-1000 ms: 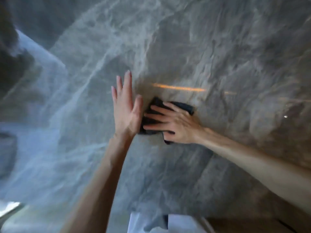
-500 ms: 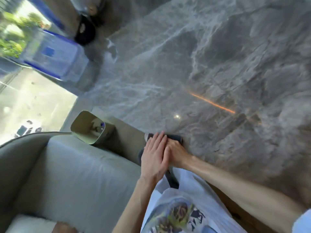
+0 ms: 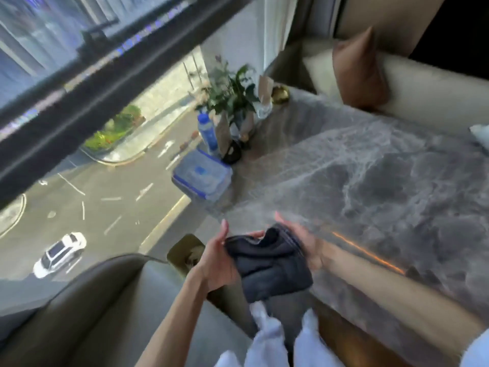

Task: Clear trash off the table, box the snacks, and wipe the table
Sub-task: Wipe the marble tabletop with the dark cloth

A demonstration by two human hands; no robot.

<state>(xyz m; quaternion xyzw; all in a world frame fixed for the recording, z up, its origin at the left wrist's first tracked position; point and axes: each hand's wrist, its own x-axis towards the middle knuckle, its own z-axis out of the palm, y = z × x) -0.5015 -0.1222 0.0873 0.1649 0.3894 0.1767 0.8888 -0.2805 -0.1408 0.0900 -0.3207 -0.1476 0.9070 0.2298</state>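
Both hands hold 1 dark cloth (image 3: 270, 263) above the table (image 3: 370, 186) edge: left hand (image 3: 215, 263) and right hand (image 3: 301, 239) grips curled around it.

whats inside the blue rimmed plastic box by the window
The box sits shut on the marble table, lid on. Through the frosted, blurred plastic only pale shapes and a blue label show; what it contains cannot be made out.

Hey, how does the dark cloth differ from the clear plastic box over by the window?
The dark cloth is soft and crumpled; the clear plastic box is rigid, with blue trim. The cloth is held between the left hand and right hand, off the table; the box rests on it, untouched, farther away. Both sit toward the table's window side.
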